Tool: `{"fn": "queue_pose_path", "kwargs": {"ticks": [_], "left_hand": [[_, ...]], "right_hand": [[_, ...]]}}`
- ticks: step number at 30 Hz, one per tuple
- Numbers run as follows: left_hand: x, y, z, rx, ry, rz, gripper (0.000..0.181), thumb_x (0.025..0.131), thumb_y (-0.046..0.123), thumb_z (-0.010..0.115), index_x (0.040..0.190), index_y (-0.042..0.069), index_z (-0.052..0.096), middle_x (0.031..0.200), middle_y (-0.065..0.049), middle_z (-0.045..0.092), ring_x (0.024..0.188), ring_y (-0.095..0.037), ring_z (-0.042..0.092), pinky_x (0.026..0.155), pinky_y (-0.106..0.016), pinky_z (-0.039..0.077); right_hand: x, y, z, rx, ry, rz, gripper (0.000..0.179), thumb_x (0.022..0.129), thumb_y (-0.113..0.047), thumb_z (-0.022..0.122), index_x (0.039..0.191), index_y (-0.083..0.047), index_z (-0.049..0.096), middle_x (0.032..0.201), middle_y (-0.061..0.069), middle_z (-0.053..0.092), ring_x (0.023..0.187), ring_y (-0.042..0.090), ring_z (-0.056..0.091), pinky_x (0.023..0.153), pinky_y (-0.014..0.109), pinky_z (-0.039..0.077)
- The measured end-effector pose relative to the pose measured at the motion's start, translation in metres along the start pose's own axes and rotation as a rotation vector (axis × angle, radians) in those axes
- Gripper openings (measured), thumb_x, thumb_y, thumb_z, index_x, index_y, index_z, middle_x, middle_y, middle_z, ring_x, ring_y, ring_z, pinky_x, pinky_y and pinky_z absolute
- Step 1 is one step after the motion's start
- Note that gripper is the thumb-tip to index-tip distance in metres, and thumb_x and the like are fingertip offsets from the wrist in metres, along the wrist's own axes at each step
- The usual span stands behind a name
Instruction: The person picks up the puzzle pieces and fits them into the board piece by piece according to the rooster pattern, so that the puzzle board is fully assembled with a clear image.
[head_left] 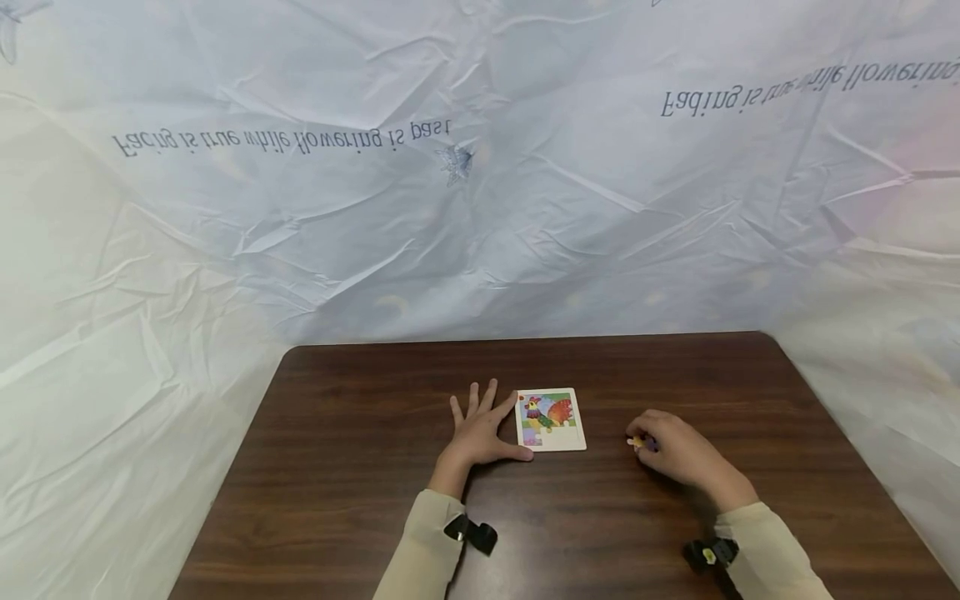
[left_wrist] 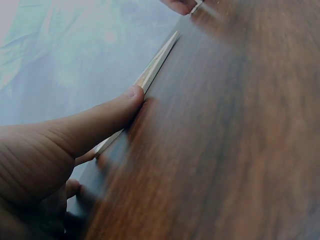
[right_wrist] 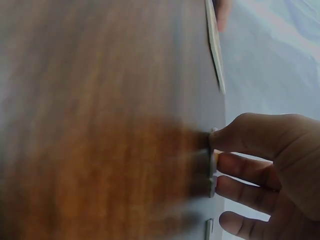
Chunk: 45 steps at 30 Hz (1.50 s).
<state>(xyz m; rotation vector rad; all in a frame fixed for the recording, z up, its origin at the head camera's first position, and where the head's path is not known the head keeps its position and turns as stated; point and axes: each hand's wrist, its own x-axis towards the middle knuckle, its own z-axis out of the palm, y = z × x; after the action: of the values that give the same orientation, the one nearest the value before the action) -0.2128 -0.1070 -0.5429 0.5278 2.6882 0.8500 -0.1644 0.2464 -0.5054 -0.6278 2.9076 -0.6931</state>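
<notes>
A square jigsaw board (head_left: 564, 439) with a rooster picture lies on the table, its lower right part bare. My left hand (head_left: 476, 435) rests at the board's left side with fingers spread. Its thumb touches the near edge, as the left wrist view also shows, and the index finger reaches the far left corner. To the right of the board, my right hand (head_left: 678, 448) pinches a small yellow and purple puzzle piece (head_left: 642, 442) between thumb and fingers. Another thin piece (right_wrist: 209, 230) stands out near the lower fingers in the right wrist view; its picture is hidden.
The dark wooden table (head_left: 360, 467) has rounded far corners. A wrinkled pale cloth (head_left: 480, 233) with printed lettering hangs behind it and along both sides. Each sleeve carries a black wrist strap.
</notes>
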Motion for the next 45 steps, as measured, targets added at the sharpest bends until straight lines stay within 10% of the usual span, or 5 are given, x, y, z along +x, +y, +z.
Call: {"fn": "queue_pose_path", "kwargs": {"ticks": [45], "left_hand": [[0.000,0.001,0.000,0.001,0.006,0.002,0.108,0.078,0.062,0.088,0.167,0.029,0.036,0.177,-0.011,0.005,0.160,-0.044,-0.012,0.117,-0.074,-0.018]], "right_hand": [[0.054,-0.060,0.029,0.051,0.002,-0.243,0.007,0.095,-0.005,0.076,0.098,-0.011,0.077,0.099,-0.004,0.065,0.081,0.006,0.059,0.070,0.031,0.056]]}}
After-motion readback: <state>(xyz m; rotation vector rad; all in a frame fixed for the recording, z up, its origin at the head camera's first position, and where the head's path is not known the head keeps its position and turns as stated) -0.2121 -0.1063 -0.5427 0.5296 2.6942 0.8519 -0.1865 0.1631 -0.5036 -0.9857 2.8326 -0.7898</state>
